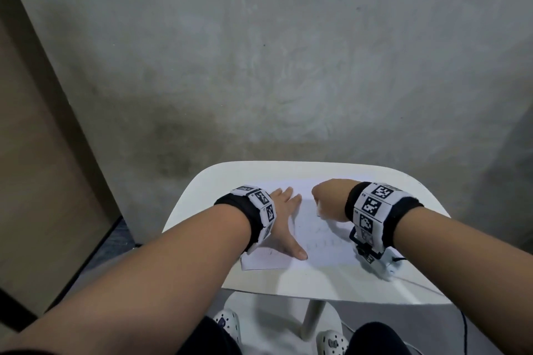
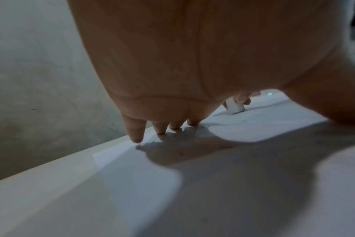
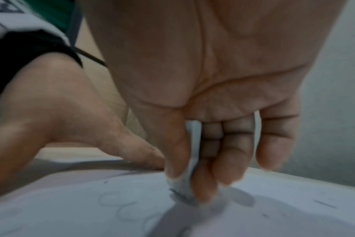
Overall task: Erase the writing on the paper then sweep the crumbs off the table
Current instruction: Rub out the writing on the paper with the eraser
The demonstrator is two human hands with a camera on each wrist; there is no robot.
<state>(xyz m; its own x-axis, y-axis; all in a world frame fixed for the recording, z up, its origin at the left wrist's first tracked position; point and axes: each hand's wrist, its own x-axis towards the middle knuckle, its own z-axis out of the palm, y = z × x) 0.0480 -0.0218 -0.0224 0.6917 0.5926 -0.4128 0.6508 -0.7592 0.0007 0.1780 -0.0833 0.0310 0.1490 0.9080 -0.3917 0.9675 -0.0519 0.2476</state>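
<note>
- Paper (image 1: 323,242): white sheet lying flat on the white table (image 1: 288,279), in the lower centre of the head view; faint pencil writing (image 3: 121,206) shows on it, with looped strokes at lower left of the right wrist view
- Left hand (image 1: 284,220): palm down on the left part of the paper, fingers straight and spread, thumb pointing toward the bottom of the frame; in the left wrist view the fingertips (image 2: 136,136) touch the sheet near its far edge
- Right hand (image 1: 331,199): fingers curled, pinching a white eraser (image 3: 191,160) between thumb and forefinger; the eraser's lower end is pressed on the paper, grey smudging around the contact point
- Eraser also visible in the left wrist view, upper right of centre, standing on the sheet
- Crumbs: a few small dark specks on the paper at lower right of the right wrist view; too blurred to confirm
- Both wrists carry black bands with square black-and-white markers
- Grey wall fills the upper half of the head view
</note>
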